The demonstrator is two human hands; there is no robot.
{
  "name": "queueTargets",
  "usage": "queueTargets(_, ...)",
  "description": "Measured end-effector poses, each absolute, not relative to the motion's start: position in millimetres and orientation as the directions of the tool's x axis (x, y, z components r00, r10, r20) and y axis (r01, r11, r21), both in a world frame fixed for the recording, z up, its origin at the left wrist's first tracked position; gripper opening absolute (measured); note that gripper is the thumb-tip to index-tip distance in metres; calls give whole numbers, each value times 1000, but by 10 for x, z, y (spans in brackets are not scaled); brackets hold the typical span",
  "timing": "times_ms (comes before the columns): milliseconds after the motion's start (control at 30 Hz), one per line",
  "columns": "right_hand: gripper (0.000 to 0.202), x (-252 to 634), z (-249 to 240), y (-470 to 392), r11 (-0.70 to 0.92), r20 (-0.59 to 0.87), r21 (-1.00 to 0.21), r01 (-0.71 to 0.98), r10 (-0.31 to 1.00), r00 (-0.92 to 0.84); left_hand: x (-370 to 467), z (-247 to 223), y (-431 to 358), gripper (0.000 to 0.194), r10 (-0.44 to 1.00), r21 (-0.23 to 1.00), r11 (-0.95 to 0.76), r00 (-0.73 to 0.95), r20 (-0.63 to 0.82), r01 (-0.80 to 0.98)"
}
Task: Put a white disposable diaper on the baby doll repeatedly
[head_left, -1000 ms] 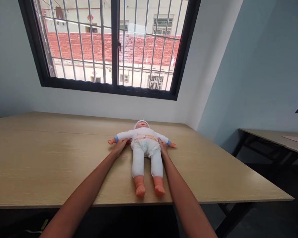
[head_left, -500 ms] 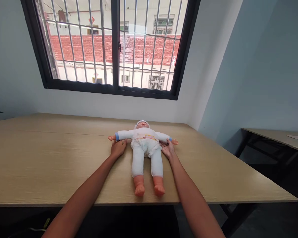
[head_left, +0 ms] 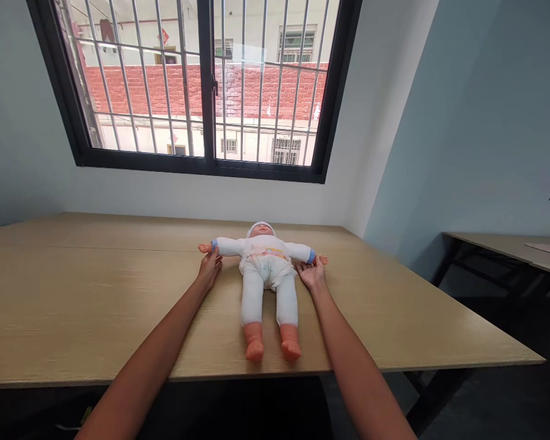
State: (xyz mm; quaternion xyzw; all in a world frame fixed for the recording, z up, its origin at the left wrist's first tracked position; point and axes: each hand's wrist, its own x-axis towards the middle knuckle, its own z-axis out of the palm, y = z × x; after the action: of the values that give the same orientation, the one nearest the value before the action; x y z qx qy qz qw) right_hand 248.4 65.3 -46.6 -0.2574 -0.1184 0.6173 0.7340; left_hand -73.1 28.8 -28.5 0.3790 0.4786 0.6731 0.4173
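A baby doll (head_left: 268, 256) lies on its back on the table, feet toward me and arms spread out. It wears white clothes with blue cuffs, a white cap and a diaper (head_left: 269, 269). My left hand (head_left: 209, 269) is closed at the doll's arm on the left, the thumb up at the blue cuff. On the other side, my right hand (head_left: 313, 275) is at the opposite cuff, palm turned up, with its thumb against the doll's hand and its fingers partly hidden under the sleeve.
The wooden table (head_left: 119, 305) stretches to both sides, its front edge close to me. Behind it is a wall with a barred window (head_left: 206, 91). A second table (head_left: 508, 247) stands at the right with a pale pink sheet (head_left: 547, 249) on it.
My left hand has shifted outward along the doll's arm to the cuff, its thumb now raised. My right thumb has moved outward to the doll's hand. The view has shifted slightly.
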Motion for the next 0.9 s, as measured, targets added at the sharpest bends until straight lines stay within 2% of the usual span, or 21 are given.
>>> queueTargets(233, 38, 2451, -464, 658, 92, -98, -579, -810, 979, 181, -635, -249, 218, 27, 965, 807, -154, -261, 0, -570)
queueTargets(333, 44, 2412, -421, 631, 105, -103, -604, -790, 973, 208, -595, -225, 174, 32, 957, 682, -165, -283, -63, -712)
queueTargets(400, 46, 2363, -376, 596, 112, -105, -600, -792, 971, 217, -569, -210, 160, 40, 951, 648, -185, -301, -72, -739)
queueTargets(567, 38, 2167, -293, 506, -21, -106, -616, -787, 993, 56, -476, -184, 131, 49, 981, 738, -146, -194, 21, -659)
queueTargets(700, 33, 2042, -255, 456, -54, -87, -608, -792, 996, -1, -380, -151, 53, 62, 996, 897, -89, -54, 73, -434)
queueTargets(800, 38, 1966, -214, 392, -64, -45, -546, -835, 998, -47, -344, -122, 0, 71, 998, 956, -47, 19, 55, -289)
queueTargets(900, 40, 1850, -176, 302, -76, -49, -532, -843, 997, -59, -347, -107, -21, 77, 992, 971, -3, 125, 34, -240)
